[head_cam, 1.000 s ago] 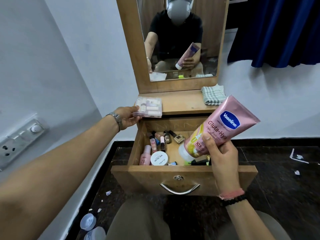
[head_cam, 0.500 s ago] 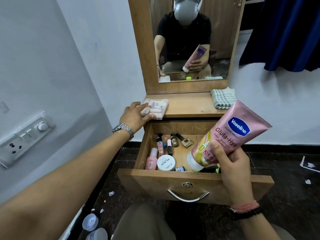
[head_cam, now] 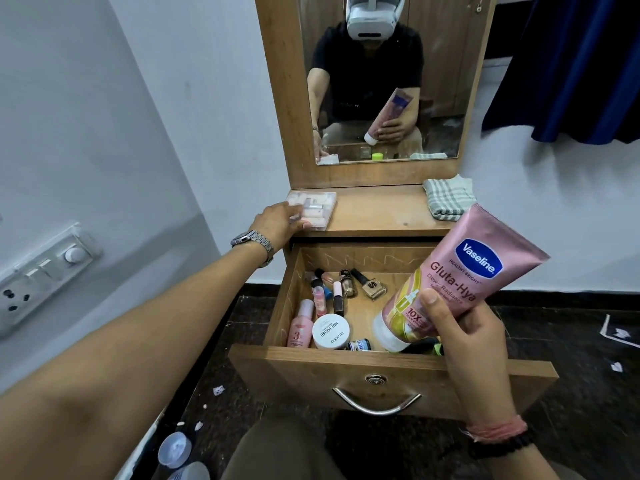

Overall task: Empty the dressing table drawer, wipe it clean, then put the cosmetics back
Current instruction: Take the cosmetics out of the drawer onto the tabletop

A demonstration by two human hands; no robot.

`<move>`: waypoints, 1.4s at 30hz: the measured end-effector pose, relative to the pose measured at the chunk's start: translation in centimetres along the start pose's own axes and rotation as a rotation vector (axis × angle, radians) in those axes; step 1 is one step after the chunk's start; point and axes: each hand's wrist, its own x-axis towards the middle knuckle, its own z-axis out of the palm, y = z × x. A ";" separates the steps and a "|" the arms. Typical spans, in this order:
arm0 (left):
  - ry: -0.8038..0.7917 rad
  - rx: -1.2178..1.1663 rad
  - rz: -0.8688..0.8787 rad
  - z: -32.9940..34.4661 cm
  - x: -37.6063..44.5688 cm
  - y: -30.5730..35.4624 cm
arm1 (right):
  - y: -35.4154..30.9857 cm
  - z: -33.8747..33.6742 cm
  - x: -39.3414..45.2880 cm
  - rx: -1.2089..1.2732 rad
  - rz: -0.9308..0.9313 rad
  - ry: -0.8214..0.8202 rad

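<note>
The drawer (head_cam: 346, 368) stands open, half-full, as the left hand (head_cam: 277, 223) has just set the clear case (head_cam: 313, 210) on the tabletop (head_cam: 377, 213) above it, fingers resting loosely, while the right hand (head_cam: 464, 341) clasps the lotion tube (head_cam: 460, 278) over it.

Drawer (head_cam: 346, 367) left: crowded with small bottles (head_cam: 332, 289) and white jar (head_cam: 330, 331).
Drawer centre floor: bare, reachable from above.
Surface (head_cam: 377, 211) middle: clear between clear box (head_cam: 313, 209) and folded cloth (head_cam: 446, 199).
</note>
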 end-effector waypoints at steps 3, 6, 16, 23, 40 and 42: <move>-0.012 0.030 0.004 0.3 0.9 0.1 | -0.2 0.1 -0.1 0.002 0.003 -0.015; -0.018 0.061 -0.006 0.6 1.7 0.0 | -0.2 0.1 -0.1 -0.002 -0.007 -0.013; -0.042 0.108 0.026 1.3 3.6 -0.1 | 0.3 0.1 0.1 -0.022 -0.006 -0.015; -0.061 0.021 -0.024 1.5 4.5 -0.2 | 0.3 0.1 0.0 -0.029 0.009 -0.031; -0.176 -0.389 0.552 -0.5 -15.5 9.1 | 0.1 0.6 -0.7 -0.176 -0.061 -0.061; -0.113 -0.379 0.542 -0.4 -15.7 9.2 | 0.4 0.9 -1.0 -0.192 -0.049 -0.123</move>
